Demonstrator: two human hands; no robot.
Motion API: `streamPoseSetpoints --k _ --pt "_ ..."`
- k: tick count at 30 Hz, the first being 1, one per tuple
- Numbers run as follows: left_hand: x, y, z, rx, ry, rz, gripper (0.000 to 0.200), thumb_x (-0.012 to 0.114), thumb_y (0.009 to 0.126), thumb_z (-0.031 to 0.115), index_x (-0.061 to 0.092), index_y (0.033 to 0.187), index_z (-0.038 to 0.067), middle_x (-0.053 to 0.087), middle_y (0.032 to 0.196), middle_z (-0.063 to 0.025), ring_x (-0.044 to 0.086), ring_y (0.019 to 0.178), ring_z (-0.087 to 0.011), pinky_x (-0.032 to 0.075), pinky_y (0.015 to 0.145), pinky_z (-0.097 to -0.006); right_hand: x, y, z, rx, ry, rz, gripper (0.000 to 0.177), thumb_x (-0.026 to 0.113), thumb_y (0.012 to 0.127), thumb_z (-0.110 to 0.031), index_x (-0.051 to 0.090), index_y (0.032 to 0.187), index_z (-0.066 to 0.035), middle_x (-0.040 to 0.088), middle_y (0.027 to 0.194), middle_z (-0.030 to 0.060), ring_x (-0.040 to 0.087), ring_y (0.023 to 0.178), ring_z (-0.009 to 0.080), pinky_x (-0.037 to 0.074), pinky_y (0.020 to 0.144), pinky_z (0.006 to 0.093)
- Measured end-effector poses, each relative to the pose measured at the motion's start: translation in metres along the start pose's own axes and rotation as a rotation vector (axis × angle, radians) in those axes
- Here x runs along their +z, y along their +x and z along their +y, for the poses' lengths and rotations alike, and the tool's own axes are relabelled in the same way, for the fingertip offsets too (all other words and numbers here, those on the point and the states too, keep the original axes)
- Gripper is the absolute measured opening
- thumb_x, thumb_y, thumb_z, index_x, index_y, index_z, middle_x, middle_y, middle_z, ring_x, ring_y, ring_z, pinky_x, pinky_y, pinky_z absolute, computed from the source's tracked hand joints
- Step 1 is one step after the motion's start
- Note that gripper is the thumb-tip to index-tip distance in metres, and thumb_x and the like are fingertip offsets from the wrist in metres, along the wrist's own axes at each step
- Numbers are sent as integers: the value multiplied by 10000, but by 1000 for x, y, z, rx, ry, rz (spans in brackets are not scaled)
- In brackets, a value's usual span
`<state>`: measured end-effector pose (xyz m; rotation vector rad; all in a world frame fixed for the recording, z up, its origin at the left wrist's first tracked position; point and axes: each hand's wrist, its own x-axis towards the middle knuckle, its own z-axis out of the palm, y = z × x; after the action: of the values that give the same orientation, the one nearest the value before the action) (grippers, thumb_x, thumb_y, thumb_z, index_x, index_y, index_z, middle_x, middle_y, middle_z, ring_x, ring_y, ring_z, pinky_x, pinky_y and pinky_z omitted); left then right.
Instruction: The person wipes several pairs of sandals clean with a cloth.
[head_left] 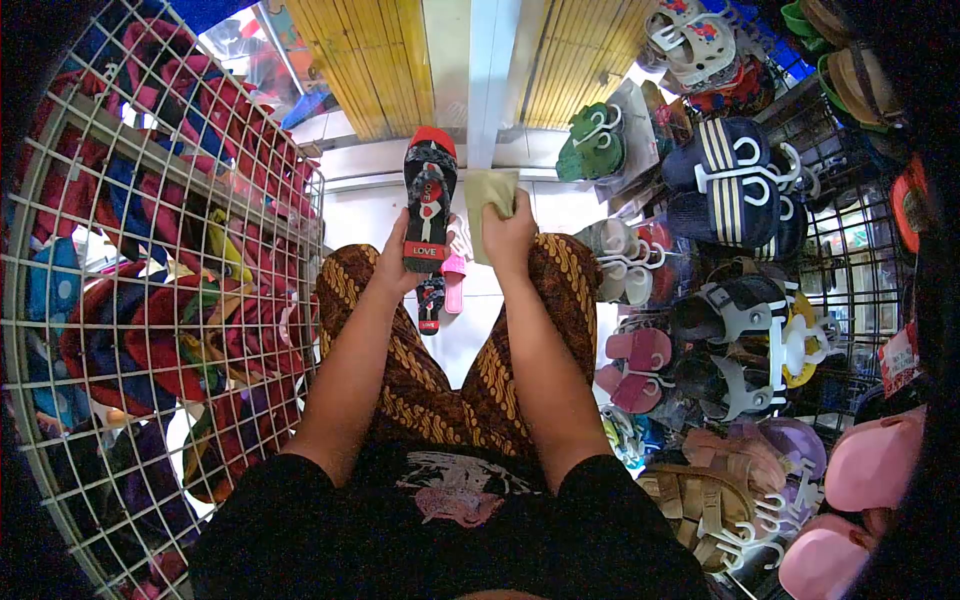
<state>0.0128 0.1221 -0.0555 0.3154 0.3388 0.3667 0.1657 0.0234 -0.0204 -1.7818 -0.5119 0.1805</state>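
My left hand (pixel 396 262) is closed around the heel end of a black and red sandal (pixel 431 195), held upright. Its printed footbed faces me, with the word LOVE near the bottom. Just to the right, my right hand (pixel 510 238) grips a folded pale yellow-green cloth (pixel 482 205), apart from the sandal. Lower down, between my knees, a second black and red sandal (pixel 430 300) with the same print shows beside a pink slipper (pixel 454 288).
A white wire grid (pixel 200 290) with colourful footwear behind it stands close on my left. On my right hang several pairs, including navy striped slides (pixel 725 185), green clogs (pixel 592 140) and pink slippers (pixel 640 368). Yellow slatted panels (pixel 360 65) rise ahead beyond white floor tiles (pixel 565 207).
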Motion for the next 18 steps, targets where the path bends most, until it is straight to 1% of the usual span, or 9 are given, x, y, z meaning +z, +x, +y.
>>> streamPoseSetpoints --k 3,5,6,9,10,13,14,17,18 --pt "-6 0 -2 -2 95 -17 497 457 1017 438 432 1402 124 622 1200 -162 656 1006 -296 596 794 -428 -3 -2 -5 -67 117 -55 322 647 794 -82 615 1103 2 672 998 173 656 905 269 507 816 370" --pt "-5 -6 -3 -5 171 35 448 490 1014 374 421 1398 153 626 1187 -156 660 987 -287 600 780 -422 -12 0 -13 -31 167 -89 315 633 798 -55 614 1107 2 669 985 172 644 900 252 501 817 357" --pt "3 -9 -2 -31 122 40 426 520 1002 294 396 1392 176 635 1145 -141 663 961 -276 602 765 -419 -15 2 -16 -13 193 -107 313 627 800 -41 613 1110 3 667 979 171 638 898 244 499 817 351" --pt "21 -15 -2 47 234 5 451 546 991 236 376 1403 159 634 1126 -115 672 911 -230 598 732 -385 -9 3 0 -184 50 -98 283 615 817 -43 621 1097 -4 658 981 151 629 922 252 492 827 345" --pt "17 -14 -3 41 299 19 466 562 982 216 372 1402 153 631 1127 -107 673 897 -214 593 722 -368 -17 -2 -8 -257 41 -136 292 620 822 -82 625 1104 -6 643 1025 155 610 976 295 480 872 372" --pt "5 -8 -9 27 445 89 504 609 957 169 367 1397 136 623 1127 -86 671 859 -169 579 695 -322 -22 1 -12 -384 -248 -98 350 675 763 -119 668 1106 -54 632 1118 195 602 1043 376 469 937 450" --pt "3 -4 -10 25 467 126 511 622 950 160 370 1393 130 620 1126 -81 668 851 -155 574 688 -308 -13 0 -1 -288 -320 -15 356 682 763 -128 666 1110 -50 582 1158 200 557 1090 387 436 964 467" --pt "8 1 -12 115 562 183 486 644 941 149 397 1357 108 609 1095 -67 647 834 -127 556 712 -273 -7 3 7 -146 -54 -174 409 684 766 -134 623 1155 -20 543 1179 206 530 1106 401 431 960 474" --pt "6 3 -13 135 608 181 474 639 945 148 400 1352 105 606 1092 -65 641 835 -121 552 721 -270 -5 1 2 -223 -69 -206 481 693 762 -122 568 1212 -4 547 1162 215 531 1098 402 425 978 468"
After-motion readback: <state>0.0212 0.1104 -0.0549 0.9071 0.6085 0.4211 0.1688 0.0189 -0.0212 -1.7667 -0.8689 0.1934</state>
